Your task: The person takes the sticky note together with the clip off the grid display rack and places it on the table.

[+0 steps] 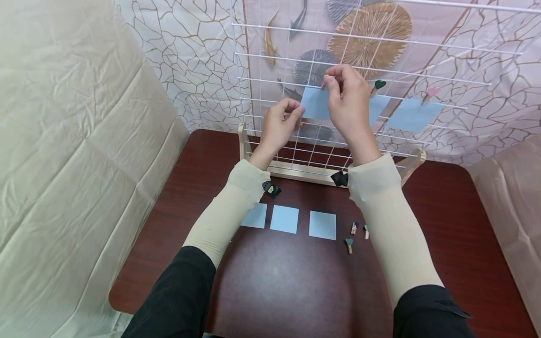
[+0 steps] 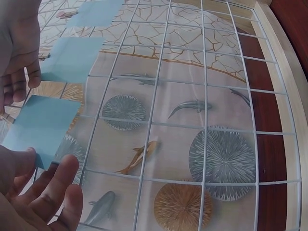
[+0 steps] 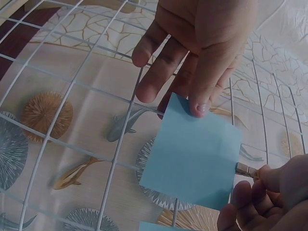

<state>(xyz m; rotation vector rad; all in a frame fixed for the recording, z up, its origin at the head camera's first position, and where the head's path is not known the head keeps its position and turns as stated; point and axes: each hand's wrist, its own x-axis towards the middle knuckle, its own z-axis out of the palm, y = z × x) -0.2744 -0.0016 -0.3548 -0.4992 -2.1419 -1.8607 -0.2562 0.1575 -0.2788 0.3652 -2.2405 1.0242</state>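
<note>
Against the white wire grid (image 1: 310, 146) sits a blue square of paper (image 3: 192, 154). My left hand (image 1: 279, 123) pinches one corner of this paper between thumb and fingers. With thumb and forefinger, my right hand (image 1: 350, 101) pinches a small wooden clothespin (image 3: 246, 170), whose tip is at the paper's top edge on a grid wire. To the right hang two more blue papers, one under a clothespin with a green heart (image 1: 380, 84), the other (image 1: 415, 115) under one with a pink heart (image 1: 433, 91).
On the brown table (image 1: 279, 281) lie several blue papers (image 1: 284, 219) in a row. Right of them are small clothespins, one with a teal heart (image 1: 349, 241). Wooden feet (image 1: 413, 165) hold the grid up; a patterned cloth (image 1: 198, 61) hangs behind it.
</note>
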